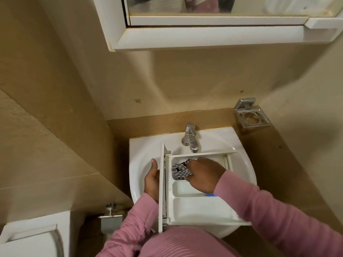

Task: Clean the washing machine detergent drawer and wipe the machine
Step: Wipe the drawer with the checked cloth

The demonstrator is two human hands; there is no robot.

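Drawer (pixel 200 210), white plastic, lies flat across the sink (pixel 141 151), its front panel on edge at the basin's left side and its near end overhanging the sink's front rim. Three compartments show. A small blue tab sits at the middle compartment's right end, any marking on it too small to read. Right hand (pixel 202 175) is in the compartment nearest the tap (pixel 190 137), fingers curled over a grey-and-white patterned cloth (pixel 179 172) and pressing it against the compartment floor. Left hand (pixel 152 180) is over the basin's left half, palm against the outer face of the front panel, thumb pointing up. Its fingers are hidden behind the panel, so cannot tell whether they curl round it. Pink ribbed sleeves (pixel 269 210) on both arms. Sink is white ceramic, chrome tap at its back rim. Brown band of wall just behind, beige tiled walls to either side. White mirror cabinet (pixel 204 36) above the sink. Metal tumbler holder (pixel 251 115) on the wall to the sink's right rear. Metal roll holder (pixel 109 218) low to the sink's left front, white toilet cistern (pixel 33 238) farther left.
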